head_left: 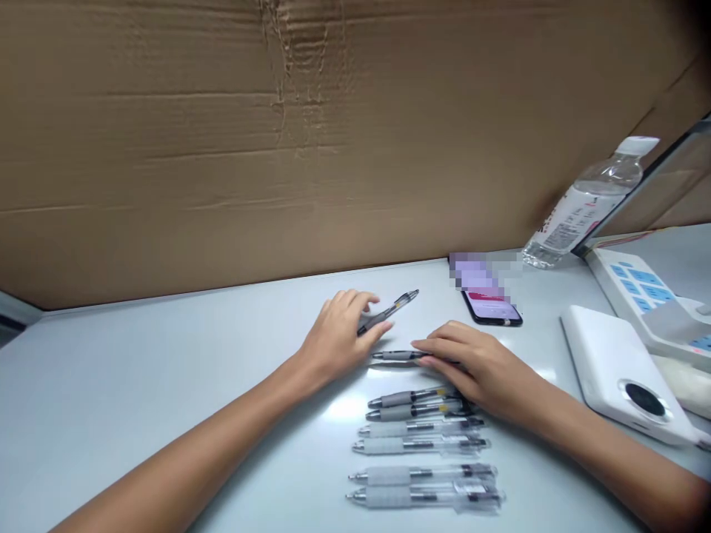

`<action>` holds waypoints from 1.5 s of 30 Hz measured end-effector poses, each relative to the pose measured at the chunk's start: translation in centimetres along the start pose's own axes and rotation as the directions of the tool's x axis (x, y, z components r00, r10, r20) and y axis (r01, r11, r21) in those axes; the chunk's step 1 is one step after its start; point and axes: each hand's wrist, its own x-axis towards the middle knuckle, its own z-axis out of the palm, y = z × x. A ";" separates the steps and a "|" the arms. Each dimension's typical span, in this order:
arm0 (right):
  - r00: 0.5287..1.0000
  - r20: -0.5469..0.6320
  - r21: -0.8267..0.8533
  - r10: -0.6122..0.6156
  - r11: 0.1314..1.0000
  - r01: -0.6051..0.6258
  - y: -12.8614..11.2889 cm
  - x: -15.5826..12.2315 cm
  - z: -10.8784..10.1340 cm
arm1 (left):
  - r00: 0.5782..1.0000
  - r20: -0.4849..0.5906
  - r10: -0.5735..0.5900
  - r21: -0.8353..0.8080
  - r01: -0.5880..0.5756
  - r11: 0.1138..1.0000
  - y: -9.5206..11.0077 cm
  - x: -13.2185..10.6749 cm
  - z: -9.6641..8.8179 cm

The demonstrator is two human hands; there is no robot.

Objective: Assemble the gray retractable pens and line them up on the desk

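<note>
My left hand is over the table with thumb and index finger apart. A grey-grip pen slants between them, its near end close to the palm, and no firm hold on it shows. To the right, my right hand pinches another grey pen, which lies nearly level and points left; its right end is hidden under the fingers. Below the hands, several pens lie in a column, tips to the left: grey-grip pens at the top, clear pens with whitish grips and more clear pens lower down.
A phone with a lit screen lies behind my right hand. A water bottle appears tilted at the back right. A white power bank and a power strip are at the right. A cardboard wall stands along the back edge.
</note>
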 end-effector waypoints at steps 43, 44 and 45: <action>0.984 -0.017 0.050 0.176 0.983 -0.175 0.7 -0.1 -0.8 | 0.981 0.016 0.191 -0.160 -0.186 0.969 1.1 -1.0 0.8; 0.981 -0.010 0.059 0.194 0.979 -0.193 0.7 -0.1 -0.7 | 0.981 0.018 0.195 -0.155 -0.190 0.969 1.1 -1.1 0.8; 0.977 -0.001 0.062 0.212 0.976 -0.211 0.5 -0.1 -0.8 | 0.981 0.017 0.195 -0.150 -0.191 0.970 1.2 -1.1 0.8</action>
